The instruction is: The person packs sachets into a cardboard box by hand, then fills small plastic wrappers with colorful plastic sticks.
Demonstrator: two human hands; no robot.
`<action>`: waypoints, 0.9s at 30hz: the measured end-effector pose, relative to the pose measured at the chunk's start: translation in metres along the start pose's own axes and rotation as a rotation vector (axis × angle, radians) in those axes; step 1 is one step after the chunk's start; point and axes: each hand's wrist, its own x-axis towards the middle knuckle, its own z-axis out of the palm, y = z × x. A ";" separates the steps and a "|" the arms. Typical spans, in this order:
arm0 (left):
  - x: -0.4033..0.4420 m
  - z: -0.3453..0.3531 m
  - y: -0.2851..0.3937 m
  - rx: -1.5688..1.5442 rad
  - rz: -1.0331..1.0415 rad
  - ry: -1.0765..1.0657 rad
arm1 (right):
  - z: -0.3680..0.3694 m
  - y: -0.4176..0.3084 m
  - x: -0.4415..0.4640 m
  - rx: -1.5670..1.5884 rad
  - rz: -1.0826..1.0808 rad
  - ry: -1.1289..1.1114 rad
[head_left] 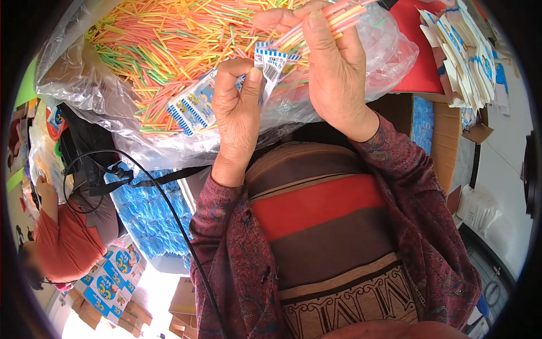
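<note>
My left hand [237, 101] is closed, thumb against bent fingers, on a blue-and-white printed packet [192, 103]. The packet's striped upper end [274, 61], with a barcode, rises to the right of the thumb. My right hand [339, 73] grips a small bundle of thin straw-like sticks [345, 18], mostly pink and yellow. Their lower ends point down-left at the packet's upper end; whether they are inside it I cannot tell. Behind both hands lies a big heap of loose pink, yellow, orange and green sticks [164, 45] in a clear plastic bag [73, 73].
Blue packets fill a white bin [149, 214] at lower left, with a black cable [169, 203] crossing it. Flat white-and-blue cartons [463, 56] stack at upper right on red [406, 45]. Another person [73, 243] is at far left, near printed boxes [110, 282].
</note>
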 end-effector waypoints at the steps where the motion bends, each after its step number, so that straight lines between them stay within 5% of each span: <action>1: 0.000 0.000 0.000 0.004 0.008 0.001 | 0.000 0.001 -0.001 0.001 0.000 0.000; 9: 0.005 -0.004 -0.008 0.369 0.302 -0.026 | 0.005 -0.015 -0.008 -0.153 0.093 -0.091; 12: 0.005 -0.004 -0.008 0.340 0.268 -0.001 | 0.023 -0.041 0.000 -0.306 0.650 -0.032; 16: 0.003 -0.002 -0.001 0.147 0.070 0.054 | 0.017 -0.047 0.011 -0.183 0.875 0.007; 22: 0.011 0.004 0.001 -0.007 0.054 0.103 | 0.013 -0.049 0.014 -0.076 0.859 0.000; 25: 0.019 0.003 -0.004 0.366 0.382 0.078 | 0.012 -0.046 0.013 -0.166 0.844 -0.102; 27: 0.016 0.003 -0.002 0.276 0.302 0.097 | 0.012 -0.045 0.018 0.040 0.913 0.076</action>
